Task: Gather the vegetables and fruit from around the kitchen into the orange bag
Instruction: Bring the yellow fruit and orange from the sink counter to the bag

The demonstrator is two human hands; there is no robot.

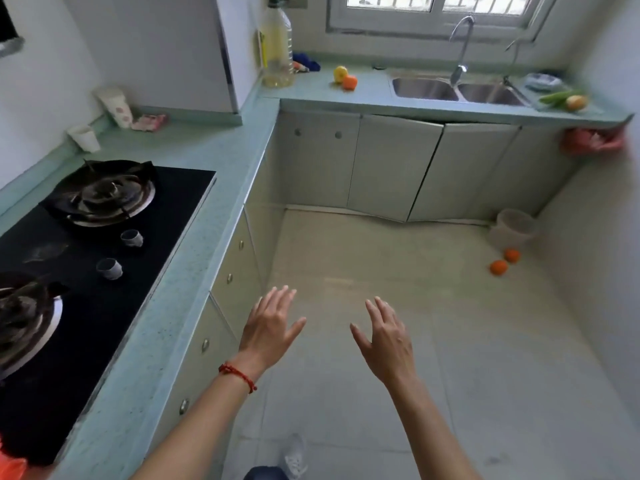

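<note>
Head view shows our left hand point(268, 325) and right hand point(386, 336) both held out over the floor point(363, 341), backs up, fingers spread and slightly curled, holding nothing and touching nothing. A red string bracelet point(239, 375) circles our left wrist.

We stand in an L-shaped kitchen. A pale green counter point(194, 161) runs along our left and turns across the far wall under a window point(440, 5). On the left run sits a black gas hob point(86, 258) with two burners and two knobs. A scrap of orange point(12, 467) shows at the bottom left corner beside the hob; we cannot tell whether it is the orange bag.

On the far counter, a yellow fruit point(340, 73) and an orange fruit point(349, 82) lie touching, near a tall oil bottle point(276, 46). A small carrot-like piece point(300, 67) lies just beside the bottle, too blurred to be sure. Right of the double sink point(457, 90), a green vegetable point(557, 97) and a round yellowish one point(576, 102) lie together near the counter's end. A reddish plastic bag point(592, 141) hangs below that end.

Two oranges point(505, 262) lie on the floor near the right wall, just beside a pale bin point(514, 226). The floor between cabinets and right wall lies open ahead of us. One cabinet door point(391, 164) under the sink stands slightly ajar.
</note>
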